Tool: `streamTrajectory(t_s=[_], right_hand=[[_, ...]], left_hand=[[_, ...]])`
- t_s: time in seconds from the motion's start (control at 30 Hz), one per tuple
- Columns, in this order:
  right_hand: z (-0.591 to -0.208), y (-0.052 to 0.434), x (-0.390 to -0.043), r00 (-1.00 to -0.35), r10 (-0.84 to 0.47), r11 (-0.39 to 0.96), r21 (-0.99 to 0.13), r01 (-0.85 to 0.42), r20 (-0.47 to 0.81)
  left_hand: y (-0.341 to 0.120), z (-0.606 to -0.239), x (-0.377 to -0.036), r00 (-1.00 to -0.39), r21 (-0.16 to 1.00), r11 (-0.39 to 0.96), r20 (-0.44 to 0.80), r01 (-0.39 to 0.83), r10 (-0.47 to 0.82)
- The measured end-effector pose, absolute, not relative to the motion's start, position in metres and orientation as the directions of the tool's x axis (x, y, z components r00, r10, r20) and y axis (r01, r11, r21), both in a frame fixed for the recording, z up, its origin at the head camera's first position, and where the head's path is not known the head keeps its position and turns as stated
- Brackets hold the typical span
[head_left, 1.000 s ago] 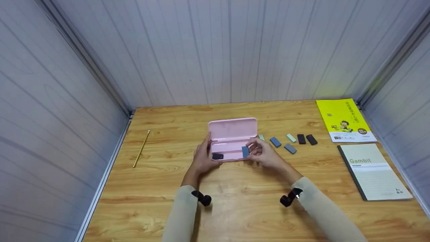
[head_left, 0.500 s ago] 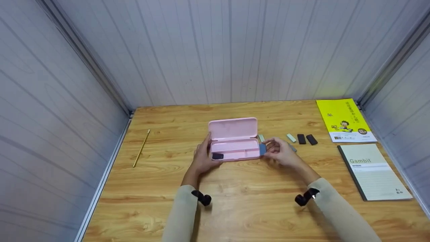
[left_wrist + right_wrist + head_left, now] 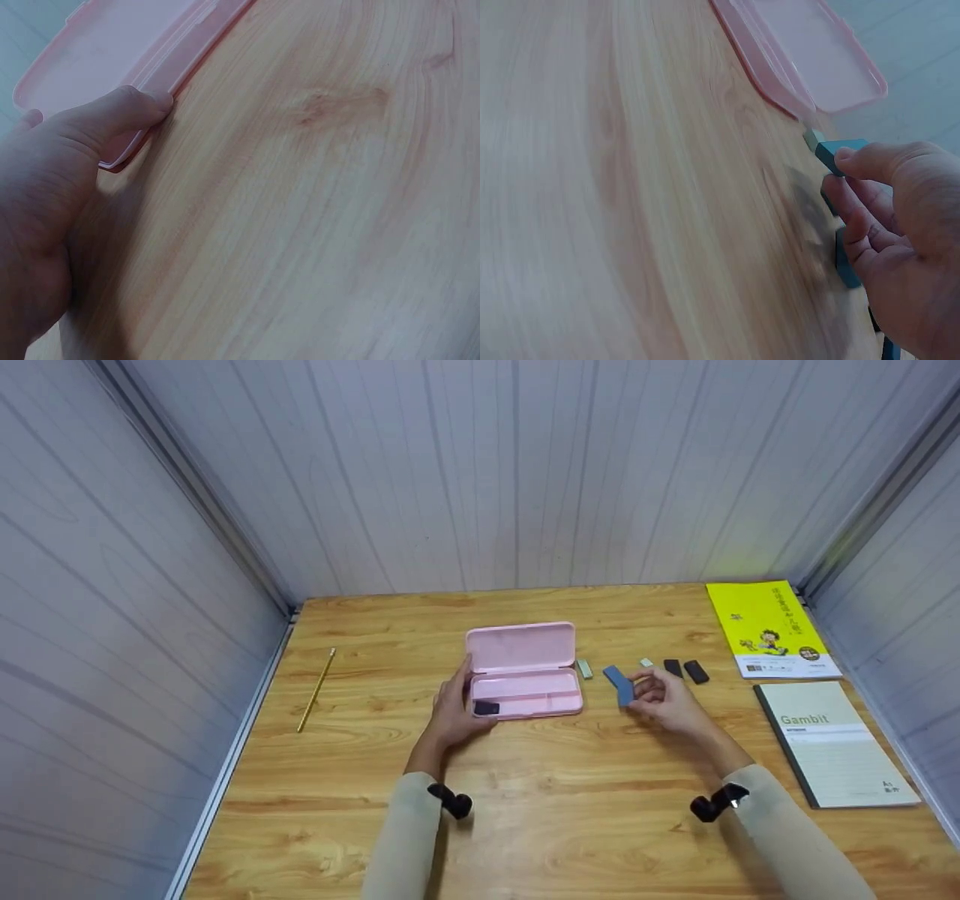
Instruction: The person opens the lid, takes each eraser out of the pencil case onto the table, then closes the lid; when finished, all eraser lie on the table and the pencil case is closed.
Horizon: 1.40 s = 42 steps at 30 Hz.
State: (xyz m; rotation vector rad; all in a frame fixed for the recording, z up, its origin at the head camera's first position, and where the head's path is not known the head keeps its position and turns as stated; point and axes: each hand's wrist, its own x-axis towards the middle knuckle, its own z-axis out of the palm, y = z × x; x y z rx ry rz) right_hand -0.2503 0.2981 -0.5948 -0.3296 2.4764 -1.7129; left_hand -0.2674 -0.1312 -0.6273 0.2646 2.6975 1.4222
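An open pink pencil case (image 3: 523, 671) lies mid-table with a black eraser (image 3: 487, 708) in its tray. My left hand (image 3: 452, 712) grips the case's left end; in the left wrist view its thumb (image 3: 124, 112) presses the case rim (image 3: 161, 64). To the right of the case, my right hand (image 3: 664, 697) pinches a blue eraser (image 3: 625, 697) just above the table, close to another blue eraser (image 3: 613, 676) lying there. The right wrist view has one blue eraser (image 3: 838, 152) at the thumb tip and one (image 3: 845, 264) under the fingers.
Loose erasers lie right of the case: pale green ones (image 3: 584, 668) (image 3: 646, 663) and two black ones (image 3: 673, 669) (image 3: 696, 671). A pencil (image 3: 316, 691) lies far left. A yellow booklet (image 3: 772, 628) and a Gambit notebook (image 3: 832, 742) sit at the right. Walls enclose three sides.
My right hand has carried the blue eraser out of the case's tray and rightward, over to the loose erasers. The left hand and case have stayed still.
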Motion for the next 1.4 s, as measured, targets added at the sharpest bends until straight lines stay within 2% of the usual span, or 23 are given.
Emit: streamTrajectory(t_s=[0.23, 0.77, 1.4], right_hand=[[-0.596, 0.323, -0.242, -0.978, -0.200, 0.335, -0.934, -0.121, 0.055], [-0.605, 0.364, -0.236, -0.990, -0.127, 0.470, -0.883, -0.010, -0.056], [-0.608, 0.366, -0.234, -0.994, -0.107, 0.458, -0.888, -0.032, -0.019]], left_hand=[[-0.132, -0.630, -0.268, -0.978, 0.827, 0.542, 0.042, 0.149, 0.205], [-0.132, -0.630, -0.266, -0.979, 0.831, 0.534, 0.060, 0.157, 0.195], [-0.132, -0.628, -0.267, -0.979, 0.830, 0.541, 0.029, 0.135, 0.200]])
